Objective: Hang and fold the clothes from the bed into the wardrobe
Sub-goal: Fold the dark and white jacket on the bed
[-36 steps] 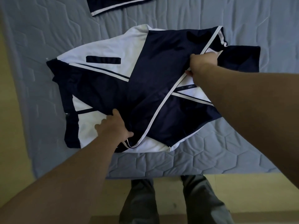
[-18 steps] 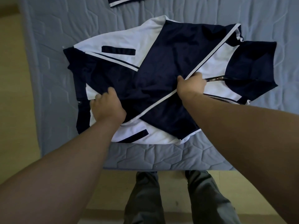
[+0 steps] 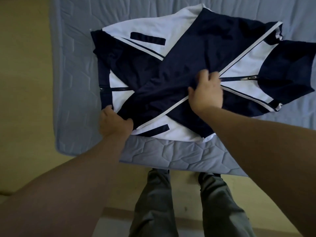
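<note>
2 hands: both on jacket [image 3: 136, 69], apart from each other.
L hand [image 3: 114, 123]: lower left of jacket, fingers + thumb curled round the end of the sleeve [image 3: 188, 62], gripping it.
R hand [image 3: 206, 95]: centre of frame, fingers curled into the navy sleeve fabric, pinching it. Can't tell how firmly.
Jacket: navy/white, lying flat on bed [image 3: 171, 156] near its front edge. Collar end is toward right of frame, zip [image 3: 248, 77] shows just right of R hand.
Sleeve: runs diagonally from upper right to lower left, across the jacket front.
Change vs 1 s ago: R hand was upper right by the collar on the sleeve edge, L hand at lower centre on the hem. R has come in to centre and L has slid left to the sleeve end. Sleeve now lies straighter.
Also: 2nd dark garment at top edge then is out of frame now. View shifted, so prob. not moved.
Meaning: sleeve tuck is the step in hand, prob. nearly done. Body fold not yet done.
Progress: early on this item. Wardrobe not in view.
Risk: fabric looks slick and may slide back once let go.
Rest: grey trousers [image 3: 152, 202], yellowish floor [image 3: 25, 82].
</note>
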Motion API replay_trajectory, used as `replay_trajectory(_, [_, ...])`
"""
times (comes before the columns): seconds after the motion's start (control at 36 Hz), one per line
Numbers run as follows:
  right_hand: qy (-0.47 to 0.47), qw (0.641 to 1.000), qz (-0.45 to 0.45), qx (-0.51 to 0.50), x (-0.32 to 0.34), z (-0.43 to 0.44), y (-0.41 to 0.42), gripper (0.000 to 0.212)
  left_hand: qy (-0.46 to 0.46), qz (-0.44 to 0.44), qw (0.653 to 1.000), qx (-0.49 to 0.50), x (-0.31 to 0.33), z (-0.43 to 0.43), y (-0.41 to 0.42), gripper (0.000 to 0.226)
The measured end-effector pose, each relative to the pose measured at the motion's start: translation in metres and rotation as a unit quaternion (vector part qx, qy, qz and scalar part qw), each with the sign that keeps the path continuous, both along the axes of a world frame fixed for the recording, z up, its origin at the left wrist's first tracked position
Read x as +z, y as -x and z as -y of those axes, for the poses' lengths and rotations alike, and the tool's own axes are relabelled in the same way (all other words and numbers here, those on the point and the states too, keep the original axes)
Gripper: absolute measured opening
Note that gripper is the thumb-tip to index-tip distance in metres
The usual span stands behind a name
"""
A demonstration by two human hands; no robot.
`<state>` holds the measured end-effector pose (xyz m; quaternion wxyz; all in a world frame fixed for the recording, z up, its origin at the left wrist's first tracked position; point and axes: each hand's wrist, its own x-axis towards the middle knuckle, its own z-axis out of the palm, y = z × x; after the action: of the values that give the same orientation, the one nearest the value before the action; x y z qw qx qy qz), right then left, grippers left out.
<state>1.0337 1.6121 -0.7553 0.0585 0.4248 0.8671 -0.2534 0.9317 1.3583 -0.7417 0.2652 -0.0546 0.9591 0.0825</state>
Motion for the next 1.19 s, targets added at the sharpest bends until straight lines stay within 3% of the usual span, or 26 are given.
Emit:
replay_trajectory(0.06, [0.04,0.993,-0.004,0.114,0.001,0.019,-0.001,0.039,-0.027,0.008,0.996,0.09,-0.004,0.006,0.002,0.09])
replay_trajectory(0.14, [0.094,0.962,0.1,0.237,-0.001,0.043,-0.003,0.037,-0.09,-0.031,0.96,0.265,-0.005,0.011,0.01,0.074])
replay_trajectory(0.19, [0.108,0.953,0.154,0.238,-0.002,0.055,-0.005,0.039,-0.162,-0.005,0.904,0.396,-0.002,0.018,0.014,0.058])
replay_trajectory(0.25, [0.097,0.963,0.147,0.206,0.001,0.066,-0.008,0.04,-0.292,0.085,0.816,0.491,0.001,0.029,0.013,0.036])
replay_trajectory(0.31, [0.067,0.971,0.111,0.2,0.005,0.077,-0.013,0.038,-0.383,0.127,0.747,0.528,0.005,0.039,0.01,0.017])
replay_trajectory(0.36, [0.033,0.969,0.081,0.229,0.006,0.085,-0.019,0.037,-0.423,0.135,0.716,0.538,0.004,0.047,0.009,0.017])
replay_trajectory(0.42, [0.026,0.957,0.083,0.277,0.005,0.092,-0.025,0.039,-0.411,0.144,0.732,0.524,0.003,0.053,0.011,0.017])
replay_trajectory(0.56, [0.032,0.912,0.122,0.391,0.0,0.105,-0.034,0.055,-0.351,0.19,0.818,0.415,0.0,0.065,0.013,0.03])
replay_trajectory(0.64, [0.032,0.902,0.148,0.405,0.0,0.11,-0.033,0.063,-0.279,0.199,0.911,0.232,0.0,0.076,0.013,0.011])
replay_trajectory(0.69, [0.038,0.9,0.162,0.403,0.001,0.113,-0.03,0.066,-0.243,0.177,0.937,0.175,0.001,0.084,0.014,0.037])
replay_trajectory(0.86, [0.057,0.887,0.215,0.405,0.005,0.119,-0.018,0.068,-0.172,0.292,0.898,0.28,0.001,0.096,0.013,0.031])
replay_trajectory(0.92, [0.051,0.88,0.231,0.413,0.005,0.121,-0.014,0.068,-0.148,0.271,0.904,0.295,-0.009,0.098,0.011,0.033])
replay_trajectory(0.97, [0.043,0.873,0.242,0.422,0.006,0.122,-0.011,0.065,-0.094,0.249,0.932,0.247,-0.015,0.095,0.009,0.053])
replay_trajectory(1.06, [0.011,0.858,0.236,0.456,0.009,0.125,-0.007,0.04,-0.045,0.221,0.954,0.199,-0.013,0.086,0.014,0.05])
replay_trajectory(1.11, [-0.014,0.845,0.23,0.482,0.012,0.127,-0.006,0.02,-0.104,0.24,0.926,0.272,-0.014,0.086,0.017,0.027])
replay_trajectory(1.19, [-0.033,0.82,0.233,0.522,0.017,0.132,-0.009,0.021,-0.202,0.283,0.844,0.409,-0.005,0.083,0.016,0.018])
